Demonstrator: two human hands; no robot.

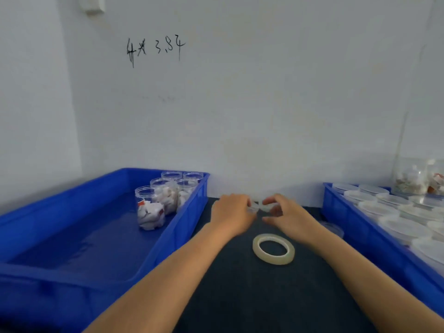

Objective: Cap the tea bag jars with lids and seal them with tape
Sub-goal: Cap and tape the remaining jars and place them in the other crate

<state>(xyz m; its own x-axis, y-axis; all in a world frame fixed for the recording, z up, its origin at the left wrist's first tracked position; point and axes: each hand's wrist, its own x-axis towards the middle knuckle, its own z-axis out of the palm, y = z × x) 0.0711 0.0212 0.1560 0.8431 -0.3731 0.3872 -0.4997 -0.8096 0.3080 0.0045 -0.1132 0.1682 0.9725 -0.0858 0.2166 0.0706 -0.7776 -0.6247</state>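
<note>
My left hand (231,212) and my right hand (286,212) meet over the dark table at its far side. Both pinch a small clear plastic piece (259,206) between their fingertips. The fingers hide most of it, so I cannot tell whether it is a jar or a lid. A roll of clear tape (273,248) lies flat on the table just in front of the hands. Several open jars with tea bags (150,207) stand in the far right corner of the left blue bin (72,236). Clear lids (389,212) fill the right blue bin (355,227).
One clear lid (334,228) lies on the table under my right forearm, beside the right bin. A clear bag of tea bags (418,176) stands behind that bin against the white wall. The dark table surface (264,296) runs between the two bins.
</note>
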